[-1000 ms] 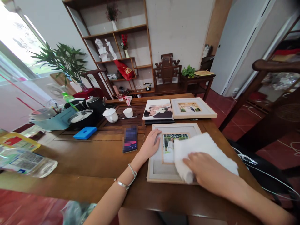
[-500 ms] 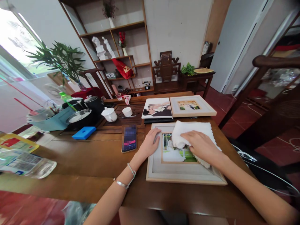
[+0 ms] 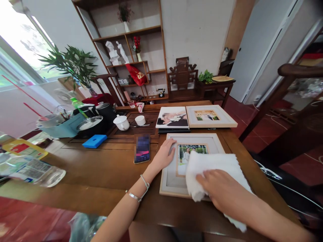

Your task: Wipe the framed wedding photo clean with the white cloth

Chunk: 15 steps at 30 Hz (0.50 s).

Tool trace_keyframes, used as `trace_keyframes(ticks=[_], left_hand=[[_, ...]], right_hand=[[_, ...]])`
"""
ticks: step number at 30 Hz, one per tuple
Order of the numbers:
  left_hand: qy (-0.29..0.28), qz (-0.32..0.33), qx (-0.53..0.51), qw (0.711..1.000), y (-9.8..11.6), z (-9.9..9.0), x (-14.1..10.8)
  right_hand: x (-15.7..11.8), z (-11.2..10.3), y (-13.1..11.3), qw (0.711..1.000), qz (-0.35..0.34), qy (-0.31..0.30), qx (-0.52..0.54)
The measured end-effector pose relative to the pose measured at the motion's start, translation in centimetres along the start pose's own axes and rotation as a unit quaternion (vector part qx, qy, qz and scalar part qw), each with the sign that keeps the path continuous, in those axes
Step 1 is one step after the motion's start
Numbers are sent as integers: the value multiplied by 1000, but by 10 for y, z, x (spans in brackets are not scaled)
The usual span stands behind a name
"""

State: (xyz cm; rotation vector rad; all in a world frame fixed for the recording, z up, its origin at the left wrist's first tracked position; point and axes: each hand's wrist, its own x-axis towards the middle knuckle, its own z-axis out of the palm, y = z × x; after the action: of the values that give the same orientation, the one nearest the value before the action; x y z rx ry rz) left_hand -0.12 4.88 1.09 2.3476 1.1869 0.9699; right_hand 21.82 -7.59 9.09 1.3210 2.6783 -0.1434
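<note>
A framed photo (image 3: pixel 168 183) with a wide pale border lies flat on the wooden table in front of me. Along its left edge rests my left hand (image 3: pixel 165 153), fingers stretched out over the rim, holding nothing. My right hand (image 3: pixel 219 185) presses a white cloth (image 3: pixel 227 161) onto the lower right part of the frame, its fingers closed on the fabric. The cloth covers much of the picture and the frame's right side, and one corner hangs past the near edge of the frame.
Beyond the frame lie a photo panel (image 3: pixel 173 117) and a second framed photo (image 3: pixel 212 116). To the left are a phone (image 3: pixel 142 149), a blue block (image 3: pixel 94 141), a lidded white cup (image 3: pixel 121 123), a small white cup (image 3: pixel 140 120) and a clear bottle (image 3: pixel 42 173).
My right hand has drawn the cloth down the frame toward me, uncovering the upper part of the photo. The left hand stays on the frame's left edge. The view has shifted slightly.
</note>
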Motion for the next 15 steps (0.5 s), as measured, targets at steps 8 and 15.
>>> trace_keyframes(ticks=[8,15], left_hand=[[-4,6,-4,1000,0,-1,0],[-2,-1,-2,1000,0,-1,0]], right_hand=[[11,-3,32,995,9,68,71],[49,22,87,967,145,195,-72]])
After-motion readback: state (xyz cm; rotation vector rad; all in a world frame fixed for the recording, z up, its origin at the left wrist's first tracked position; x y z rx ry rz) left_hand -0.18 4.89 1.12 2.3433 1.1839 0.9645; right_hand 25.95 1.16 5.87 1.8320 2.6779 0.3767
